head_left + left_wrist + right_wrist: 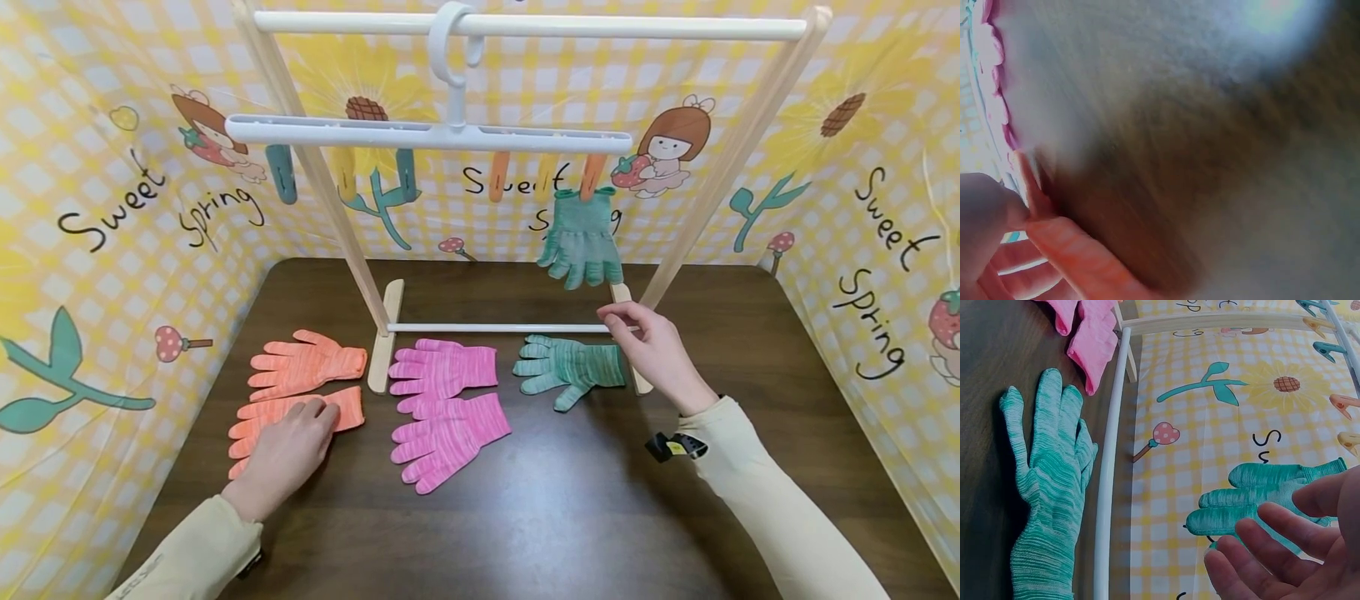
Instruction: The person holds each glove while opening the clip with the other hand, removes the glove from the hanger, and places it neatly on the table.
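My left hand [296,442] lies over the lower orange glove [349,408]. In the left wrist view its thumb and fingers pinch a raised fold of this orange fabric [1079,250]. Just above lies the other orange glove [307,365], flat on the table. Relaxed and holding nothing, my right hand [652,346] hovers by the cuff of a green glove [573,367] on the table. A second green glove [581,237] hangs fingers down from an orange clip [592,175]; the right wrist view shows the right fingers [1279,550] overlapping it.
Two pink gloves [450,442] lie mid-table. A wooden rack with a white top rail [637,27] and low bar [487,328] stands behind. On its rail hangs a grey hanger [360,132] with several coloured clips. Patterned cloth [120,275] encloses the table [570,517].
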A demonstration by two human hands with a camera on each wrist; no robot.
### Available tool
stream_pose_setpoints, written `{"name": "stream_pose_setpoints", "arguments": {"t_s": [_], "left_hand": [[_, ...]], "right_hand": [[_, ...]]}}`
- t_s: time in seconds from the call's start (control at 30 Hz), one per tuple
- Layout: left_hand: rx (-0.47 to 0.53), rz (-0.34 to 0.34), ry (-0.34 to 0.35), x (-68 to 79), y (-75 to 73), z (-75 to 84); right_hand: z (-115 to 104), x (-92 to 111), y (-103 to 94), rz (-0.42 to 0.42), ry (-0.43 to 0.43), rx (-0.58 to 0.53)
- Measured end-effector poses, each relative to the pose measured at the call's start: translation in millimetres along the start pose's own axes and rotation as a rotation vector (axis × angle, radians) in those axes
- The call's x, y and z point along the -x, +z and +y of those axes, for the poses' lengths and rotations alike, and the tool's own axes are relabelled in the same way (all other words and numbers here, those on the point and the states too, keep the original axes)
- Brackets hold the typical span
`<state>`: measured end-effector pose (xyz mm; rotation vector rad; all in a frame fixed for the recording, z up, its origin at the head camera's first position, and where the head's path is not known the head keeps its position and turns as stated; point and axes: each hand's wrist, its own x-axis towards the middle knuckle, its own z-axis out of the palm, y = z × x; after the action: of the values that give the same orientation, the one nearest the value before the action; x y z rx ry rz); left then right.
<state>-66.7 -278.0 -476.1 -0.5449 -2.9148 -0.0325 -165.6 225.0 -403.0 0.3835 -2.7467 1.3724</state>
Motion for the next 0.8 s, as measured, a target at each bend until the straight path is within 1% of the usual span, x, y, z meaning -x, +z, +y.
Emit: {"name": "stream_pose_setpoints", "arguments": {"t_s": [0.17, 0.37, 0.43, 0.6, 0.8], "left_hand": [[0.032, -0.017, -0.028, -2.2, -0.6, 1.8], [0.07, -0.064, -0.077, -4.0, -1.2, 2.3], [0.08, -0.069, -0.076, -4.1, -0.5, 1.4], [0.084, -0.054, -0.058, -3.9, 0.2, 1.2], [0.071, -0.05, -0.069, -5.0, 0.7, 2.1]], "right_hand": [[1.3, 0.8, 0.0, -0.007, 0.004, 0.004], [1.5, 1.1, 0.2, -0.008, -0.003, 0.002], [1.9, 1.1, 0.4, -0.009, -0.006, 0.002], [2.5, 0.8, 0.4, -0.014, -0.011, -0.004], [0.4, -0.7, 0.0, -0.009, -0.021, -0.011]]}}
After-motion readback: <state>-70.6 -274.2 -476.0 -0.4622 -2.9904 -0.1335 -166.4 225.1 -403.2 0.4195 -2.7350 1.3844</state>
